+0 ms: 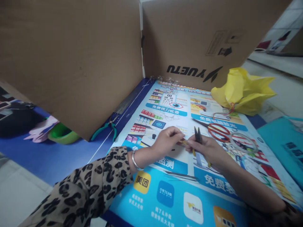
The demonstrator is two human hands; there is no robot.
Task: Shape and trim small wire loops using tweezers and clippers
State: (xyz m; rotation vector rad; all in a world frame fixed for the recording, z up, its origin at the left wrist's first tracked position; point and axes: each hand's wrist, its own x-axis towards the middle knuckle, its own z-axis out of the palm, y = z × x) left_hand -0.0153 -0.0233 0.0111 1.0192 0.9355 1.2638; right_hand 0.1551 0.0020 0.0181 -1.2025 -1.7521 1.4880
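Both your left hand (167, 142), pinched narrow with any hold too small to make out, and your right hand (210, 151), gripping black-tipped pliers (198, 137), are over the surface (80, 154); thin wires (181, 176) lie toward its near edge.

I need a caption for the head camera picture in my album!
Left hand and right hand close together above a colourful poster, the right gripping black-tipped pliers, red-handled scissors lying nearby.

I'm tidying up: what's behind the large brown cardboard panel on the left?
A round green bowl, a scalloped pale-pink object and something black show past its lower edge; the panel hides anything else.
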